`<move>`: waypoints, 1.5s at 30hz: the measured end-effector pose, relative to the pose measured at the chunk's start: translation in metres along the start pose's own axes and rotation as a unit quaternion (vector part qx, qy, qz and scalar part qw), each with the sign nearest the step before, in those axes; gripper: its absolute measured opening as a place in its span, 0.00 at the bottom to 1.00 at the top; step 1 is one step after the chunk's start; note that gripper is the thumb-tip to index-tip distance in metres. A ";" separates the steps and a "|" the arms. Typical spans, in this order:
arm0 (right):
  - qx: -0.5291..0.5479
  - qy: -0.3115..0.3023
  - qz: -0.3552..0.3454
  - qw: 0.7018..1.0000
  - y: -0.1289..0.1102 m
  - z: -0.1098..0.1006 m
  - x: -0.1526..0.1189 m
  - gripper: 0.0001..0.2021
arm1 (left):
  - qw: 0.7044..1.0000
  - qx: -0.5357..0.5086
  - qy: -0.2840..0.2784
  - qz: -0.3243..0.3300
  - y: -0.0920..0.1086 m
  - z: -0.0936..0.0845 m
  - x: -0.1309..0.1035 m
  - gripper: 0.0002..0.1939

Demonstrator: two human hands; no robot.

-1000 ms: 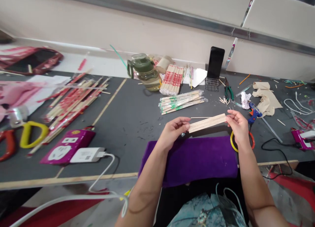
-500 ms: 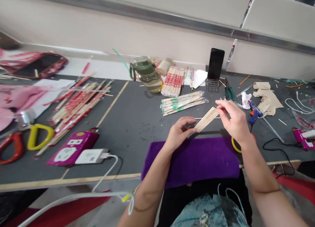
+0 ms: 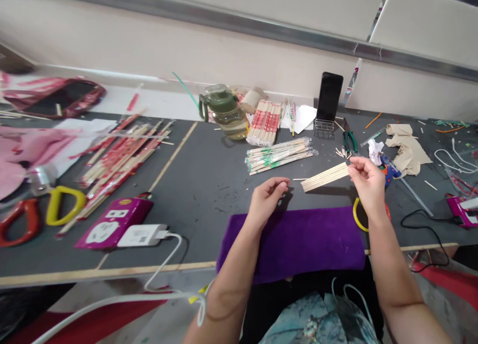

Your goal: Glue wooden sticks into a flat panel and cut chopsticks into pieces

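Observation:
A flat row of pale wooden sticks (image 3: pixel 324 177) is pinched at its right end by my right hand (image 3: pixel 368 177), held tilted over the grey table. My left hand (image 3: pixel 268 197) is apart from the sticks, to their left, its thumb and fingertips pressed together; whether anything small is between them is hidden. Beneath both hands lies a purple cloth (image 3: pixel 309 242) along the table's front edge. Behind them are green-marked wrapped chopsticks (image 3: pixel 280 155), and a thin stick (image 3: pixel 299 179) rests on the table between my hands.
A glass jug (image 3: pixel 226 112), red-marked chopsticks (image 3: pixel 264 120) and a phone (image 3: pixel 329 97) on a wire stand are at the back. Green pliers (image 3: pixel 350 139), a blue glue gun (image 3: pixel 390 172) and crumpled paper lie to the right. Scissors (image 3: pixel 65 206) and a purple box (image 3: pixel 115 222) are at left.
My left hand has let go of the row of sticks. My right hand has moved right and slightly down, carrying the sticks with it, and they now lie at a flatter angle.

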State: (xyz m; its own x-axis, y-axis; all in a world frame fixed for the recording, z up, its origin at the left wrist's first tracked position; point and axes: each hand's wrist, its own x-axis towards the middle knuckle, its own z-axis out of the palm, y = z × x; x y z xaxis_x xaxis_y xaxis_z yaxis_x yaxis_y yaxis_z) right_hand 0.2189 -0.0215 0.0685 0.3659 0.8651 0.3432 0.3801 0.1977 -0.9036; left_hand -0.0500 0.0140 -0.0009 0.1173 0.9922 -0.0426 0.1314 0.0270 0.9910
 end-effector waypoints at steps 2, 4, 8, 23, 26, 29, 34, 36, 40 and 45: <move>0.026 0.023 0.060 0.998 0.017 -0.002 -0.009 0.14 | 0.999 0.042 0.019 0.016 -0.003 0.000 0.001 0.20; 0.022 0.036 0.096 0.994 0.032 -0.002 -0.021 0.15 | 0.995 0.088 0.034 0.037 -0.005 -0.001 0.002 0.17; -0.114 0.015 0.072 0.991 0.050 -0.001 -0.041 0.12 | 0.982 0.171 0.048 0.072 -0.007 -0.001 0.003 0.14; -0.244 -0.085 -0.092 0.962 0.032 -0.013 -0.039 0.10 | 0.996 -0.084 0.024 0.032 0.002 0.000 0.002 0.21; -0.179 -0.082 -0.106 0.975 0.016 0.001 -0.045 0.09 | 0.964 -0.263 -0.023 -0.036 0.005 -0.001 0.004 0.26; -0.120 -0.100 -0.121 0.980 -0.003 0.021 -0.047 0.09 | 0.936 -0.342 -0.068 -0.055 0.008 -0.001 0.006 0.26; 0.005 -0.147 -0.103 0.984 -0.026 0.063 -0.047 0.09 | 0.917 -0.372 -0.137 -0.036 0.011 0.001 0.005 0.26; 0.057 -0.174 -0.078 0.980 -0.028 0.081 -0.048 0.10 | 0.916 -0.369 -0.155 -0.030 0.012 0.003 0.002 0.27; 0.118 -0.193 -0.016 0.974 -0.025 0.103 -0.050 0.07 | 0.925 -0.338 -0.167 -0.036 0.013 0.007 -0.004 0.28; 0.191 -0.209 0.064 0.957 -0.026 0.102 -0.055 0.07 | 0.927 -0.322 -0.193 -0.015 0.012 0.008 -0.007 0.35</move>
State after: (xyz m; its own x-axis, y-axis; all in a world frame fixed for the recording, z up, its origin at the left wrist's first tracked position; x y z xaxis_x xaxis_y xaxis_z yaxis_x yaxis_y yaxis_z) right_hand 0.1025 -0.0275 0.0473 -0.0142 0.9864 0.1635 -0.0121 0.1633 -0.9865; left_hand -0.0412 0.0064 0.0105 0.4831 0.8755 0.0096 -0.4590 0.2439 0.8543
